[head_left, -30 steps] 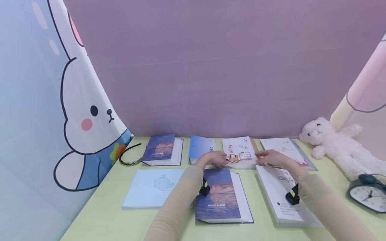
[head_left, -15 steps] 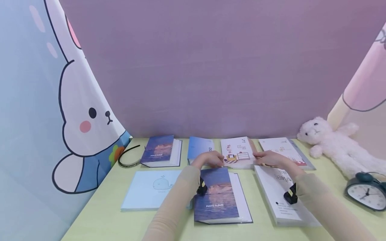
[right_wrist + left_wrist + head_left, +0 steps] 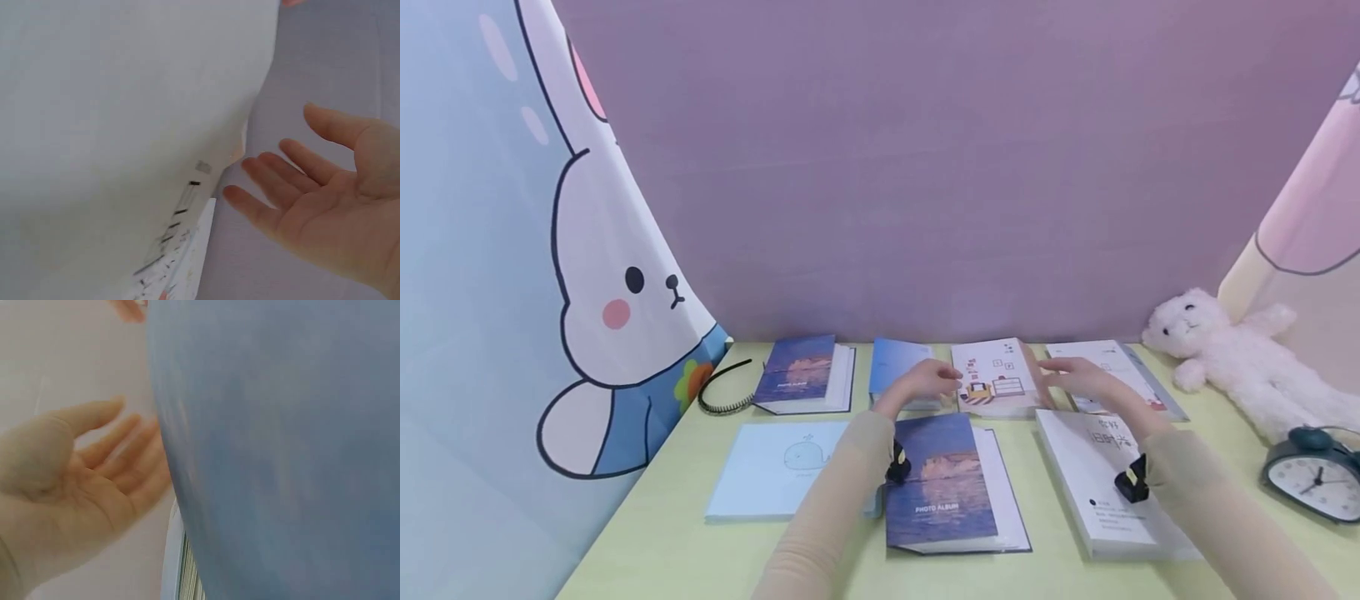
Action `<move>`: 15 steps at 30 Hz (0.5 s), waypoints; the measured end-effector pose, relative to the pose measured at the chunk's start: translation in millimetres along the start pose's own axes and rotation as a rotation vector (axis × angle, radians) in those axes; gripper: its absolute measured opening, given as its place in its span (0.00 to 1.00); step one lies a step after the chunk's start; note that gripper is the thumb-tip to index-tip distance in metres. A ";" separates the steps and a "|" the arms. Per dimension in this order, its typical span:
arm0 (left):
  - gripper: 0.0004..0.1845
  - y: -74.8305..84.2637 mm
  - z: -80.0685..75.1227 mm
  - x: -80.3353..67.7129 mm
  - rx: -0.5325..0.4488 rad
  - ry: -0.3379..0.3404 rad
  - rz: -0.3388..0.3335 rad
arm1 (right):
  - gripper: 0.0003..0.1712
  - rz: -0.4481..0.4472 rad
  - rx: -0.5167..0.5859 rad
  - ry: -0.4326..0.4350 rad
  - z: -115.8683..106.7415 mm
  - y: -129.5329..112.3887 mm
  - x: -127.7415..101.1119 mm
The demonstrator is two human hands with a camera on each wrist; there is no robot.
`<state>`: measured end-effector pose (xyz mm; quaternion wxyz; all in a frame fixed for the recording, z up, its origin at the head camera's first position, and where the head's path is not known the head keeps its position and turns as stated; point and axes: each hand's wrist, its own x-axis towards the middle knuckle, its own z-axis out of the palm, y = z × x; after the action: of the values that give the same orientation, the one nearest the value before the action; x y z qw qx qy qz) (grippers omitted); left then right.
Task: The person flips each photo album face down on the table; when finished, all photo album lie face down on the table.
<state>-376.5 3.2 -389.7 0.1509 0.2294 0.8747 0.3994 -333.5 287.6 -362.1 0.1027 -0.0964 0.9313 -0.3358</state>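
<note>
A white book with a small printed room scene (image 3: 1003,367) lies in the back row, between my two hands. My left hand (image 3: 925,382) hovers at its left side, above the blue book (image 3: 895,360); in the left wrist view that hand (image 3: 81,487) has loosely extended fingers and holds nothing. On the other side, my right hand (image 3: 1081,382) hangs just off the book's right edge, partly covering another white book (image 3: 1101,354). Its fingers (image 3: 300,172) are spread and relaxed in the right wrist view, with nothing in them.
Under the forearms lie a photo album (image 3: 940,483) and a thick white book (image 3: 1097,500). A pale blue whale book (image 3: 760,483), a second album (image 3: 793,367) and a black headband (image 3: 718,408) are left. A plush toy (image 3: 1240,358) and alarm clock (image 3: 1315,483) stand right.
Both hands have come away from the sides of the room-scene book, the left slightly up and leftward, the right slightly up and rightward. The book stays about where it was.
</note>
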 end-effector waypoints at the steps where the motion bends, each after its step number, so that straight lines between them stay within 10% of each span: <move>1: 0.20 -1.1 -1.3 0.4 -0.002 0.022 0.030 | 0.36 -0.022 0.005 0.022 -0.8 -1.1 0.5; 15: 0.17 -3.7 -34.3 -18.2 -0.032 0.196 0.237 | 0.32 -0.114 0.088 0.248 5.9 -40.4 8.3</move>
<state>-377.4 -29.9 -369.3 0.0203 0.2887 0.8455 0.4487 -335.5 251.5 -341.6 -0.0281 -0.1024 0.9142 -0.3911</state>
